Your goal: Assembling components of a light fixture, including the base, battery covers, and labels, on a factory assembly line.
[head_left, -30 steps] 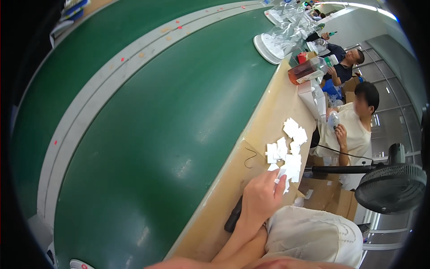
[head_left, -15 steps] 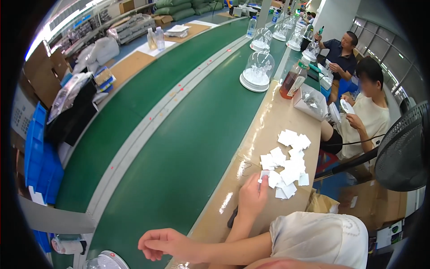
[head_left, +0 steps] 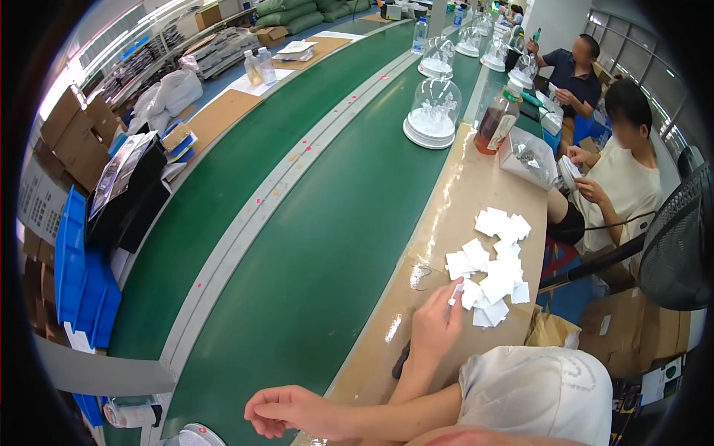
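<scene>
Beside green belt (head_left: 312, 275), worktop (head_left: 448, 212), white pieces (head_left: 497, 279), fan (head_left: 678, 241)

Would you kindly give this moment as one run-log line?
left hand: pinching small white piece | right hand: loosely curled over green surface | flat white pieces: overlapping on tan table

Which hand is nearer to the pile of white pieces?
Left. The left hand is beside the pile of white pieces, at its lower-left edge; the right hand is farther off, near the picture's lower edge.
</scene>
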The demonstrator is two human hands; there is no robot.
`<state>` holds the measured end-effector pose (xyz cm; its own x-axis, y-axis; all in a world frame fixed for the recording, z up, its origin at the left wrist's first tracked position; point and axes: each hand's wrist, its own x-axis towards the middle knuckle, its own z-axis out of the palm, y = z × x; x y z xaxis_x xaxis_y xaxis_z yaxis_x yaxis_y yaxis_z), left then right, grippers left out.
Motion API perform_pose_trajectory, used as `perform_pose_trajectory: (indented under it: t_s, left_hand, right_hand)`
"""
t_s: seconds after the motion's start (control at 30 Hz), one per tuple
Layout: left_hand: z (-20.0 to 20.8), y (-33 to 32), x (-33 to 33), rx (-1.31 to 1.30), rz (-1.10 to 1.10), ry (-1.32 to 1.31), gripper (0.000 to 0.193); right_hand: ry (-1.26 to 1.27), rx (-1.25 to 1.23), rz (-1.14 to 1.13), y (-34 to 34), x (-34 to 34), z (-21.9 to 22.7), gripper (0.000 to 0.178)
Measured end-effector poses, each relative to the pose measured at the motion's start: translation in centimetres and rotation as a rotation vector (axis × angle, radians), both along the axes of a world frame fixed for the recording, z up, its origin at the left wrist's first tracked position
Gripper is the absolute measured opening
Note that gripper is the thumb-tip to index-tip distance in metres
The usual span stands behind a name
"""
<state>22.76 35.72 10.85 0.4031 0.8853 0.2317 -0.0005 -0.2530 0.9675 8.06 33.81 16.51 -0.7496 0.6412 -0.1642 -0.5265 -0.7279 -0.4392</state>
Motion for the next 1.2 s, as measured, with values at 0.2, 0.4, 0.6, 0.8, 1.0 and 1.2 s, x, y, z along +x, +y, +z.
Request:
perform_pose_trajectory:
  t_s: [0.2, 0.4, 0.6, 0.8, 1.0, 1.2]
  left_hand:
    - [0.2, -0.1, -0.3, -0.062, 0.013, 0.038, 0.026]
    - [0.0, 0.3, -0.8, -0.023, 0.140, 0.072, 0.030]
    - [0.7, -0.4, 0.8, -0.013, 0.114, 0.047, 0.027]
    - [1.1, -0.5, 0.7, -0.038, 0.050, 0.015, 0.021]
    - [1.1, 0.2, -1.0, -0.067, 0.016, 0.027, 0.021]
    - [1.2, -0.1, -0.7, -0.010, -0.034, 0.014, 0.022]
  right_hand:
    - [0.006, -0.001, 0.011, 0.1, -0.2, 0.1, 0.016]
    - [0.007, 0.008, 0.025, 0.2, -0.4, 0.3, 0.016]
    - [-0.018, 0.002, 0.000, -0.1, 1.2, 0.4, 0.016]
    - [-0.025, -0.003, -0.013, -0.1, 1.0, 0.2, 0.016]
    - [0.010, 0.004, -0.001, 0.1, -0.3, 0.0, 0.017]
    - [-0.009, 0.003, -0.016, 0.0, 0.1, 0.1, 0.017]
